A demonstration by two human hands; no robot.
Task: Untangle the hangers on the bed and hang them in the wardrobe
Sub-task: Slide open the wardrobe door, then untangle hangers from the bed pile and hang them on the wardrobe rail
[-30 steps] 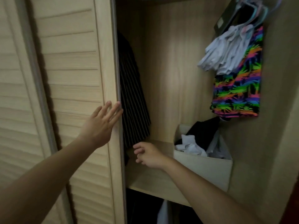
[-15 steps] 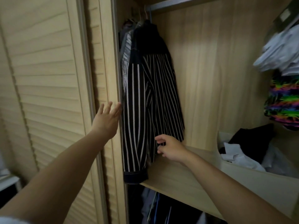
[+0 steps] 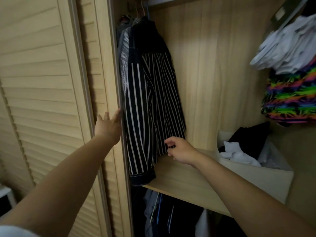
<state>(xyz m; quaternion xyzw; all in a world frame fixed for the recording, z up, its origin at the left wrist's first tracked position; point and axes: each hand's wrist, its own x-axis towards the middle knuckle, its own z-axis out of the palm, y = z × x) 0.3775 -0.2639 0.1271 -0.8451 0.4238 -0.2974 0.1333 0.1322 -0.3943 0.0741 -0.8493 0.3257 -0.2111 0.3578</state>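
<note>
Your left hand (image 3: 107, 128) is flat against the edge of the pale louvred sliding door (image 3: 51, 100), fingers (image 3: 117, 115) spread and holding nothing. Your right hand (image 3: 180, 149) is loosely curled, thumb and forefinger pinching the lower hem of the dark navy jacket with white vertical stripes (image 3: 150, 103). That jacket hangs long axis vertical inside the light wooden wardrobe (image 3: 213, 74), just right of the door. Above it, at least two thin hanger hooks (image 3: 142, 9) loop over the metal rail (image 3: 164, 0); more cannot be counted. Right of the jacket, one open cream box (image 3: 266, 177) of clothes sits on the wooden shelf (image 3: 179, 180).
</note>
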